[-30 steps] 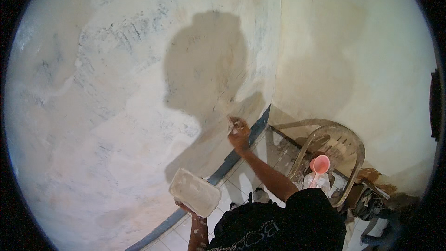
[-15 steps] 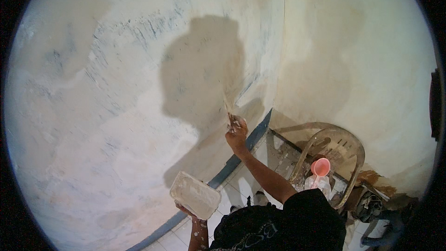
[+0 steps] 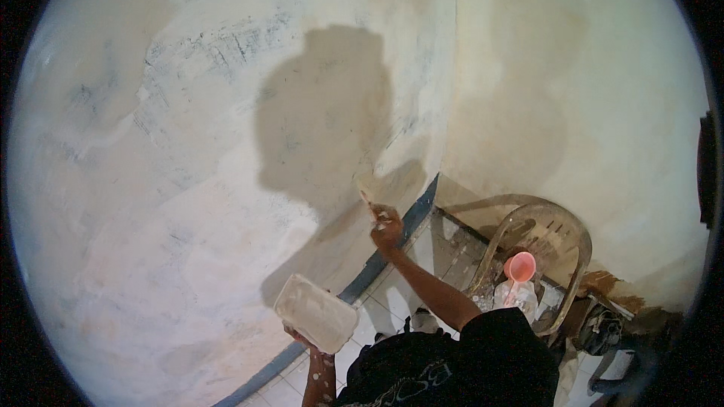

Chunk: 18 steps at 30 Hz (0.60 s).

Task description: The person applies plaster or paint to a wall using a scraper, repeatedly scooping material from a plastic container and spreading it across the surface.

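Observation:
My right hand (image 3: 387, 227), spotted with white filler, is closed round what looks like a putty knife (image 3: 366, 197). The tool's thin pale blade lies against the wall (image 3: 226, 241), low down and just left of the corner. Fresh whitish smears and dark bluish scuffs cover that wall. At the lower middle, my left hand (image 3: 299, 338) grips a pale rectangular tub (image 3: 280, 306) from its left side and from beneath. A whitish coating shows inside the tub, which is tilted toward me. Most of the left fingers are hidden under it.
A dusty plastic chair (image 3: 575, 230) stands in the corner to the right, with a pink dipper (image 3: 520, 267) and a whitish bag (image 3: 516, 298) on it. A blue skirting band (image 3: 371, 271) edges the tiled floor. Dark clutter (image 3: 599, 329) lies at the lower right.
My right hand has shifted slightly down and right, with the putty knife now tilted more to the left. My left hand and the tub are nearly where they were.

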Tool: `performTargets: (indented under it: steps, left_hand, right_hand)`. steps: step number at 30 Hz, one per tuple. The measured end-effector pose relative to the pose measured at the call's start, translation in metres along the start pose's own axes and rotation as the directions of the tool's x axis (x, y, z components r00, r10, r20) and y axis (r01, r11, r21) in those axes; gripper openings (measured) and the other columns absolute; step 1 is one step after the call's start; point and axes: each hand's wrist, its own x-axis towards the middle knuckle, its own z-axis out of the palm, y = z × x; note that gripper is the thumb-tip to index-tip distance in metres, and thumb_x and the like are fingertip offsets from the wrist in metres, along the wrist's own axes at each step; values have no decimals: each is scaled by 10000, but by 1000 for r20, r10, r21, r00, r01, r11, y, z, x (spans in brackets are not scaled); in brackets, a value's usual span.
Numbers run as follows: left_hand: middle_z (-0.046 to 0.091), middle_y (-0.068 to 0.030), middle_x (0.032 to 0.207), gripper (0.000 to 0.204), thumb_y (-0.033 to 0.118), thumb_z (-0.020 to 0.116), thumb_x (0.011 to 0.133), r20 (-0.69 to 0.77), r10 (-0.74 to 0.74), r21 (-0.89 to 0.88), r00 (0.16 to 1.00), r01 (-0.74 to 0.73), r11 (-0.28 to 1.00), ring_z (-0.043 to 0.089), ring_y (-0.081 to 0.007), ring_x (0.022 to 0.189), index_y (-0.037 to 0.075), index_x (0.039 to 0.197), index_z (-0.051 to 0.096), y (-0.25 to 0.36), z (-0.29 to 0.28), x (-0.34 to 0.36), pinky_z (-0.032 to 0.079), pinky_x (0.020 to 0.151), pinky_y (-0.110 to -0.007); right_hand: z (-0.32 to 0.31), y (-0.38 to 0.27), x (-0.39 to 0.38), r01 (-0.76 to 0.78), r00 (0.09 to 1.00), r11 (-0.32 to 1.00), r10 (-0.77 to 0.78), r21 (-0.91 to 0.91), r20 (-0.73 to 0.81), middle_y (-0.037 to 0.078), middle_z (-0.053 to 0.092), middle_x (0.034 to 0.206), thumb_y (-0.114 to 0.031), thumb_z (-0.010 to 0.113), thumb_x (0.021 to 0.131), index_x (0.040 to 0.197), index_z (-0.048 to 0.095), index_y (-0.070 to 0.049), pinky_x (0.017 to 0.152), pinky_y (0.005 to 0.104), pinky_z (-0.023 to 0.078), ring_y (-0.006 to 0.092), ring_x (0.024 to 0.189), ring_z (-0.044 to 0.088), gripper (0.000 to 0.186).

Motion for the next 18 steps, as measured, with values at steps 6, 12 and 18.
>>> performTargets:
  steps: [6,12,18]
  left_hand:
    - [514,-192,1102,885,729,453,640,106,-22,0,994,22,1000,525,-371,943,113,1268,357,-1,17,-6,409,838,-530]
    - [513,-181,1111,877,728,456,641,94,-25,-9,995,26,1000,521,-373,954,123,1269,359,-10,22,-5,407,847,-532]
    - [497,-155,1149,850,723,449,657,76,18,-41,997,-14,999,484,-356,1026,140,1269,362,2,5,-14,371,901,-512]
  right_hand:
    - [-55,86,137,-187,926,950,86,-248,-367,186,569,773,-81,576,655,848,555,18,636,400,439,338,731,559,217]
    - [-52,105,161,-121,942,954,23,-275,-335,174,558,755,-37,526,660,800,537,33,652,389,434,321,741,556,157]
    - [-7,19,25,-236,970,954,221,-185,-101,189,561,880,-49,530,748,924,577,18,705,414,431,343,792,535,194]
